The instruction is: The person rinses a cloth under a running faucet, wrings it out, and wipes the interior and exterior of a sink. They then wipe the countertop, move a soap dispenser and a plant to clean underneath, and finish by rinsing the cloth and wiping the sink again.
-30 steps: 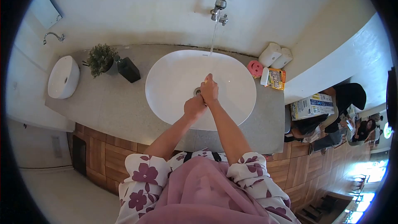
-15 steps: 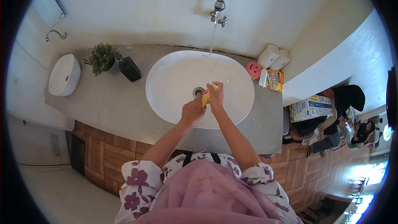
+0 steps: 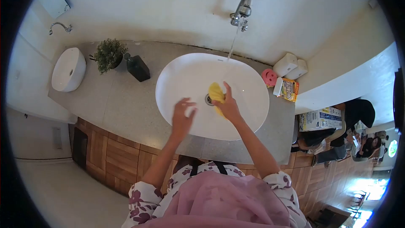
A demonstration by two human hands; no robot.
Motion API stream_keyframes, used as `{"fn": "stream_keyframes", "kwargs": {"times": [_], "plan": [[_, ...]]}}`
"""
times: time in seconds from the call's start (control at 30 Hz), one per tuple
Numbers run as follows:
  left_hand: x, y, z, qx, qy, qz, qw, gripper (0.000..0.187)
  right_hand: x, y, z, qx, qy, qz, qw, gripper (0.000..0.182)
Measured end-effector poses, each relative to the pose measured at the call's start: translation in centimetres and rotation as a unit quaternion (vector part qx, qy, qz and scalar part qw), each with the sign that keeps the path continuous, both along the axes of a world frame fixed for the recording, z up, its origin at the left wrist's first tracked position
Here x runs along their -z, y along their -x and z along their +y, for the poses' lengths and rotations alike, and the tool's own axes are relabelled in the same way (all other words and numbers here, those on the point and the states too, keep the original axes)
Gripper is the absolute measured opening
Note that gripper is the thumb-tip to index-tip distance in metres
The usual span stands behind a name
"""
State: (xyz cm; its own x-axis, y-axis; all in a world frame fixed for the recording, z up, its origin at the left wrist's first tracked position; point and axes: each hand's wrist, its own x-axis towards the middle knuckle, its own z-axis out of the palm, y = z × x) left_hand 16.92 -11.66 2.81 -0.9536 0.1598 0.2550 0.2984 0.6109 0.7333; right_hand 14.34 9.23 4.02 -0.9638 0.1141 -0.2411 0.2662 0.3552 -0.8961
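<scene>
My right hand (image 3: 228, 106) grips a yellow cloth (image 3: 216, 92) over the white oval sink (image 3: 168, 74), close to the metal drain (image 3: 208, 100). Part of the cloth hangs out on both sides of that hand. Over the sink's near left rim, my left hand (image 3: 183, 114) is empty, with its fingers apart and slightly blurred. A thin stream of water runs from the wall faucet (image 3: 242, 10) into the back of the sink.
On the counter's left stand a dark bottle (image 3: 138, 68), a potted plant (image 3: 109, 54) and a second white basin (image 3: 68, 69). To the right are a pink smiley sponge (image 3: 269, 77), white paper rolls (image 3: 285, 64) and an orange-yellow packet (image 3: 289, 89). People sit farther right.
My left hand has let go of the yellow cloth and moved left. The cloth, squeezed between both hands before, now hangs looser in my right hand. The view has shifted slightly.
</scene>
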Motion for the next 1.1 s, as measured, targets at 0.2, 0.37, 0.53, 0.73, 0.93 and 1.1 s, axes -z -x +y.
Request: {"fn": "stream_keyframes", "kwargs": {"times": [0.2,0.37,0.53,0.73,0.93,1.1], "plan": [[0.6,1.3,-7.1,-0.249,-0.115,-0.061,0.960,0.033,4.6,9.7,-5.6,-0.018,-0.136,0.230,0.963,0.058],[2.2,0.2,-8.4,-0.218,-0.284,-0.206,0.911,0.047,7.4,13.4,-10.5,0.142,-0.192,0.255,0.937,0.053],[1.4,0.4,-8.8,-0.176,-0.254,-0.206,0.928,0.050,10.5,9.2,-14.9,-0.067,-0.111,0.290,0.948,0.048],[1.4,0.3,-8.5,-0.188,-0.290,-0.247,0.905,0.050,5.4,-2.5,-8.1,-0.337,0.015,0.061,0.939,0.049],[2.6,-0.1,-6.9,-0.167,-0.356,-0.171,0.903,0.049,3.5,-6.6,9.0,-0.427,-0.120,0.016,0.896,0.045],[3.7,1.1,-4.1,-0.314,-0.277,-0.117,0.901,0.042,2.2,-4.7,12.7,-0.247,-0.518,0.105,0.812,0.039]]}}
